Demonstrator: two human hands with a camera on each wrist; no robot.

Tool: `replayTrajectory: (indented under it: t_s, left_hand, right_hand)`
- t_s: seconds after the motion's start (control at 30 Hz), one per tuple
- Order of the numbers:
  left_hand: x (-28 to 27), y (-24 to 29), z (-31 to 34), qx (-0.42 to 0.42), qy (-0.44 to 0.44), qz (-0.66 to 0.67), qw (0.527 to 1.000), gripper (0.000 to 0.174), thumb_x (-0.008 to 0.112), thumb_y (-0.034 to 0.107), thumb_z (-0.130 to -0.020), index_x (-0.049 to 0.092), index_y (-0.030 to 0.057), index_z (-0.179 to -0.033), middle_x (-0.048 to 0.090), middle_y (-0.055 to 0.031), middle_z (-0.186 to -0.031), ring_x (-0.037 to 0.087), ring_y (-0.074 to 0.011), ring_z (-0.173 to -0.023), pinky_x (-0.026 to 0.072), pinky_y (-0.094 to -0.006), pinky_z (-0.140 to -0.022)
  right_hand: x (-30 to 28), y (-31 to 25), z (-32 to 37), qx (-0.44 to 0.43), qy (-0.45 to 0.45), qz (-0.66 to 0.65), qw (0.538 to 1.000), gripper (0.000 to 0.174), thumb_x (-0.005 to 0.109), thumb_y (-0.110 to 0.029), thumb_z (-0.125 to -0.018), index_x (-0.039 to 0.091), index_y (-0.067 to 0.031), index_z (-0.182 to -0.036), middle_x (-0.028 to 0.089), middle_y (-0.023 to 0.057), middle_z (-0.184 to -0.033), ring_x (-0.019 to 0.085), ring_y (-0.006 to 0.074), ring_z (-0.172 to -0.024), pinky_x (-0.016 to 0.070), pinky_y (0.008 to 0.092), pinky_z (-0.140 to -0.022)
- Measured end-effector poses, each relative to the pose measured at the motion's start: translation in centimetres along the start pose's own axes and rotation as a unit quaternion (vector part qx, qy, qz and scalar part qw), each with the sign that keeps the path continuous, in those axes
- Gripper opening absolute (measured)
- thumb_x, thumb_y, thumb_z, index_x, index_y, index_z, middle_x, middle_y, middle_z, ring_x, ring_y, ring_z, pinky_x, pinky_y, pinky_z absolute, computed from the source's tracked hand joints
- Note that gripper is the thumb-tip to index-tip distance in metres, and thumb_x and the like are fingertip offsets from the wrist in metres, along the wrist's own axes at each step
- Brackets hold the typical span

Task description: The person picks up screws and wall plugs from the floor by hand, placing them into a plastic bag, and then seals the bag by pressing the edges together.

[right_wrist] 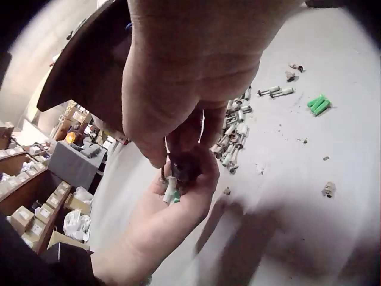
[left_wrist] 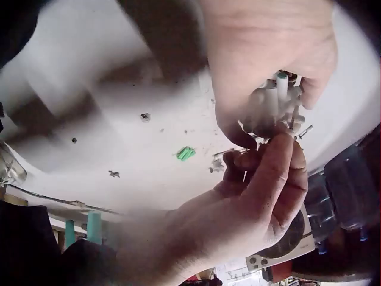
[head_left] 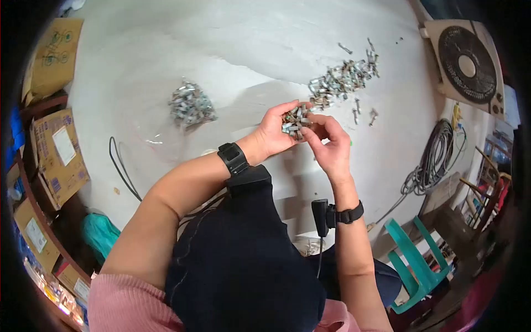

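My left hand (head_left: 272,131) is cupped, palm up, and holds a heap of screws with plastic wall plugs (head_left: 295,120). Over that heap, my right hand (head_left: 333,148) has its thumb and fingertips together at the edge of the left palm. From the right wrist, a thin screw (right_wrist: 163,173) shows at the right fingertips, above a pale wall plug (right_wrist: 170,189) in the left palm. Part of the heap is hidden behind the fingers. Just beyond the hands lies a loose pile of the same screws and plugs (head_left: 345,82).
A clear bag of screws and plugs (head_left: 191,105) lies at the left. Green wall plugs (right_wrist: 319,105) sit apart on the white surface. A box fan (head_left: 467,66) and coiled cable (head_left: 434,160) are at the right, above a green plastic stool (head_left: 409,271). Cardboard boxes (head_left: 60,149) line the left.
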State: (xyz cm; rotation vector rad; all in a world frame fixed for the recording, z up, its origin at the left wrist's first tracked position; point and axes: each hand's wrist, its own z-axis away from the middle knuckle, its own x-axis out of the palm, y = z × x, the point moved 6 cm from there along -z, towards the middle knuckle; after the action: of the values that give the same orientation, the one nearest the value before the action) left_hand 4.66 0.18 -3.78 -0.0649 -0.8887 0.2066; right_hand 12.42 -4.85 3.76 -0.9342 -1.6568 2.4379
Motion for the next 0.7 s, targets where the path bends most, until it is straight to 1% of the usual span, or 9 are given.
replayTrajectory:
  t_s: [0.1, 0.17, 0.23, 0.37, 0.43, 0.57, 0.6, 0.63, 0.7]
  left_hand:
    - [-0.5, 2.3, 2.5, 0.016, 0.007, -0.014, 1.000, 0.028, 0.047, 0.029, -0.085, 0.055, 0.0060, -0.099, 0.056, -0.0077, -0.087, 0.054, -0.0192, -0.079, 0.0458, -0.0362, -0.072]
    - [-0.7, 3.5, 4.1, 0.007, -0.048, -0.007, 0.999, 0.026, 0.046, 0.027, -0.086, 0.054, 0.0054, -0.098, 0.055, -0.0081, -0.086, 0.053, -0.0184, -0.075, 0.0458, -0.0353, -0.069]
    - [-0.8, 4.6, 6.8, 0.010, -0.073, -0.006, 0.997, 0.024, 0.046, 0.026, -0.086, 0.054, 0.0050, -0.096, 0.054, -0.0083, -0.083, 0.051, -0.0184, -0.071, 0.0447, -0.0351, -0.066]
    - [-2.2, 6.3, 13.8, 0.023, -0.006, -0.071, 0.997, 0.021, 0.045, 0.028, -0.085, 0.052, 0.0100, -0.092, 0.048, -0.0054, -0.076, 0.045, -0.0155, -0.065, 0.0389, -0.0291, -0.058]
    - [-3.4, 7.6, 16.6, 0.029, 0.029, -0.077, 0.996, 0.020, 0.045, 0.028, -0.085, 0.051, 0.0104, -0.091, 0.045, -0.0048, -0.075, 0.042, -0.0146, -0.064, 0.0371, -0.0281, -0.056]
    - [-2.8, 11.3, 21.8, 0.123, -0.034, -0.036, 0.991, 0.020, 0.048, 0.024, -0.083, 0.053, 0.0093, -0.094, 0.047, -0.0062, -0.079, 0.043, -0.0158, -0.067, 0.0397, -0.0294, -0.058]
    - [-2.2, 12.4, 23.2, 0.157, -0.045, -0.018, 0.986, 0.019, 0.047, 0.024, -0.083, 0.053, 0.0102, -0.095, 0.046, -0.0058, -0.079, 0.041, -0.0151, -0.066, 0.0393, -0.0282, -0.057]
    - [-1.8, 12.9, 24.4, 0.161, -0.046, -0.018, 0.986, 0.019, 0.047, 0.024, -0.083, 0.053, 0.0102, -0.095, 0.046, -0.0058, -0.079, 0.041, -0.0151, -0.066, 0.0393, -0.0282, -0.057]
    - [-1.0, 14.3, 26.7, 0.218, -0.060, -0.009, 0.974, 0.019, 0.046, 0.024, -0.084, 0.053, 0.0111, -0.096, 0.044, -0.0052, -0.079, 0.040, -0.0142, -0.066, 0.0387, -0.0261, -0.056]
  right_hand:
    - [1.5, -2.8, -0.8, -0.028, -0.001, -0.126, 0.992, 0.014, 0.062, -0.008, -0.077, 0.058, -0.0027, -0.089, 0.059, 0.0022, -0.076, 0.054, 0.0080, -0.061, 0.0437, 0.0193, -0.058]
    - [2.3, -3.9, -1.3, -0.009, 0.005, -0.260, 0.966, 0.012, 0.061, -0.006, -0.078, 0.058, -0.0009, -0.088, 0.057, -0.0003, -0.072, 0.050, 0.0054, -0.060, 0.0429, 0.0195, -0.057]
    - [3.9, -3.3, -1.9, 0.028, 0.011, -0.290, 0.957, 0.008, 0.060, -0.004, -0.078, 0.058, -0.0011, -0.085, 0.056, -0.0021, -0.071, 0.048, 0.0042, -0.060, 0.0422, 0.0198, -0.058]
    - [7.8, -3.7, -2.3, 0.049, 0.005, -0.223, 0.974, 0.005, 0.060, -0.005, -0.077, 0.057, -0.0030, -0.080, 0.055, -0.0017, -0.069, 0.047, 0.0036, -0.060, 0.0405, 0.0197, -0.054]
    - [10.4, -5.2, -1.9, -0.013, -0.051, -0.167, 0.984, 0.007, 0.061, -0.004, -0.076, 0.057, -0.0036, -0.082, 0.055, -0.0006, -0.070, 0.048, 0.0046, -0.059, 0.0408, 0.0203, -0.052]
    - [13.7, -9.7, -1.8, -0.097, -0.113, -0.112, 0.983, 0.018, 0.066, -0.005, -0.069, 0.055, -0.0038, -0.082, 0.052, 0.0014, -0.075, 0.048, 0.0063, -0.058, 0.0407, 0.0189, -0.053]
    - [14.6, -10.9, -1.7, -0.111, -0.125, -0.094, 0.981, 0.025, 0.069, -0.014, -0.067, 0.054, -0.0039, -0.083, 0.051, 0.0045, -0.078, 0.051, 0.0103, -0.057, 0.0422, 0.0219, -0.052]
    - [15.4, -12.0, -1.6, -0.115, -0.127, -0.095, 0.981, 0.025, 0.069, -0.014, -0.067, 0.054, -0.0039, -0.083, 0.051, 0.0045, -0.078, 0.051, 0.0103, -0.057, 0.0422, 0.0219, -0.052]
    - [16.5, -15.3, -1.1, -0.247, -0.072, 0.006, 0.966, 0.034, 0.067, -0.030, -0.067, 0.052, -0.0035, -0.081, 0.053, 0.0095, -0.084, 0.055, 0.0214, -0.058, 0.0448, 0.0306, -0.051]
